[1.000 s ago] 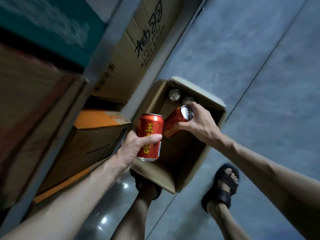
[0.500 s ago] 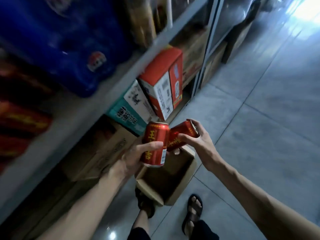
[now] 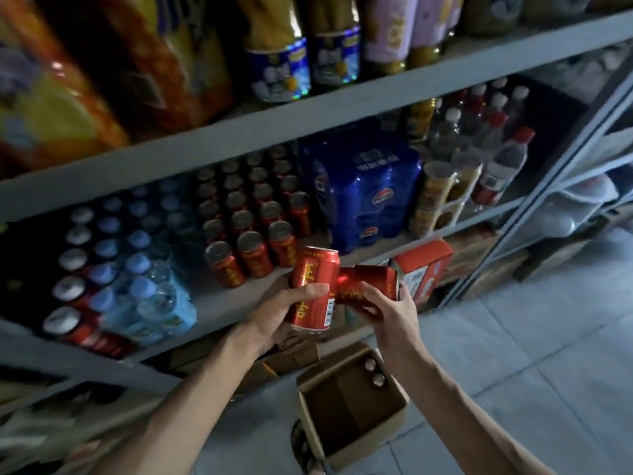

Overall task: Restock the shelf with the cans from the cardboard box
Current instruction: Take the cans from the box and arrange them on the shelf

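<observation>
Restocking is looking close to done, at a guess: rows of red cans (image 3: 253,217) are already standing on the middle shelf (image 3: 222,303), and only two cans (image 3: 375,371) are showing in the far corner of the cardboard box (image 3: 310,419) on the floor below. The left hand (image 3: 284,310) is gripping an upright can (image 3: 313,289) round its body, with the thumb lying across the front. The right hand (image 3: 394,313) is holding a second can (image 3: 368,284) tipped on its side, and the two cans are touching. Both are hovering just in front of the shelf edge, near the front row and beside a blue pack (image 3: 363,186). Waiting to be shelved are these two, then the pair in the box. Against half a second ago, the hands are sitting higher, level with the shelf and clear of the box, and the stocked rows are now showing where lower cartons were; a second ago both cans were right over the open box
</observation>
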A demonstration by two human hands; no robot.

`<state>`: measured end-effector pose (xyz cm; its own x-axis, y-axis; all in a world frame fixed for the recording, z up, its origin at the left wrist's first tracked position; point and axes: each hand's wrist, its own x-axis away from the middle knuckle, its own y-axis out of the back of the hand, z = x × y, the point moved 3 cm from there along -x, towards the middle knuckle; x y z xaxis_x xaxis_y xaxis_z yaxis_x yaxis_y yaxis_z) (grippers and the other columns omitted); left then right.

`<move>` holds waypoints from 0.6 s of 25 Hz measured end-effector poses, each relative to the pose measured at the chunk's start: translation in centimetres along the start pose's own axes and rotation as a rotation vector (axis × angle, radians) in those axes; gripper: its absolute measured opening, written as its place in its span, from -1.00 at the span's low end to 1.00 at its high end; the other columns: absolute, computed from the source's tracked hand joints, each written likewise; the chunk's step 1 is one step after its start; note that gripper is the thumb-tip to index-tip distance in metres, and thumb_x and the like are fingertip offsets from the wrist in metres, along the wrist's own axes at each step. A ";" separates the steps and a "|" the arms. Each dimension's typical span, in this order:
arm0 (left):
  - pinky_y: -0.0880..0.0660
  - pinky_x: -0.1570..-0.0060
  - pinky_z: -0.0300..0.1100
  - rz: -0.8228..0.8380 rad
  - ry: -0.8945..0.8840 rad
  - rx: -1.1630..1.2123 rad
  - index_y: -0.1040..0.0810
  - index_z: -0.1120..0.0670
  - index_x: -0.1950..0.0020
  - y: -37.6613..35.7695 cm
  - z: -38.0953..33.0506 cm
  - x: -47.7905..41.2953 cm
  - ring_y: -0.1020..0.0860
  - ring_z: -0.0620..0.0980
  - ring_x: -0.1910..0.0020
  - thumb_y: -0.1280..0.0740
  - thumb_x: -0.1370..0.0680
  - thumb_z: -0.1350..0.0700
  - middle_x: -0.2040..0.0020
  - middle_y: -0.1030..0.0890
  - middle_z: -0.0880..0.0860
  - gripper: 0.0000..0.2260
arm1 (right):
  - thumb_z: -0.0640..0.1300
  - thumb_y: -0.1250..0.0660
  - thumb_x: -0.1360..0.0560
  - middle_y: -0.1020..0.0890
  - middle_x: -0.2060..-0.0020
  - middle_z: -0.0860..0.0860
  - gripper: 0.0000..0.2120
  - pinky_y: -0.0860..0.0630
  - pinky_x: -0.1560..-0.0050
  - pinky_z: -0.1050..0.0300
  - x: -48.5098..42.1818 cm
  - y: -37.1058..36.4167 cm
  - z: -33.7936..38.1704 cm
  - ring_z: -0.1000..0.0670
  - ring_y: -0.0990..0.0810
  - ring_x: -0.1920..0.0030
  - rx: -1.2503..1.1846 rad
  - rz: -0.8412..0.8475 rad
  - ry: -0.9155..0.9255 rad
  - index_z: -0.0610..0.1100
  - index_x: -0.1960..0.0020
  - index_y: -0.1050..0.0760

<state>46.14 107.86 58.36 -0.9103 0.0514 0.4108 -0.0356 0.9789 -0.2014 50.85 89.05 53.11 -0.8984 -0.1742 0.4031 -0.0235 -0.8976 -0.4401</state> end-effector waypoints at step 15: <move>-0.52 -0.19 0.15 -0.749 -0.239 0.023 -0.44 -0.02 -0.29 14.0 4.4 -0.2 -0.58 0.00 -0.13 -0.59 -0.26 0.25 -0.14 -0.62 0.00 -0.34 | -0.10 -0.69 -0.12 -0.68 -0.06 -0.15 -0.20 -0.67 0.14 -0.07 -4.8 -8.8 -1.6 -0.17 -0.71 0.00 0.338 0.231 -0.023 -0.08 -0.27 -0.40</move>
<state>43.98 120.64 51.55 -0.7048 -0.6668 0.2423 -0.6808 0.7317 0.0336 54.71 98.44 53.78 -0.8531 -0.3924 0.3438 0.3268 -0.9156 -0.2343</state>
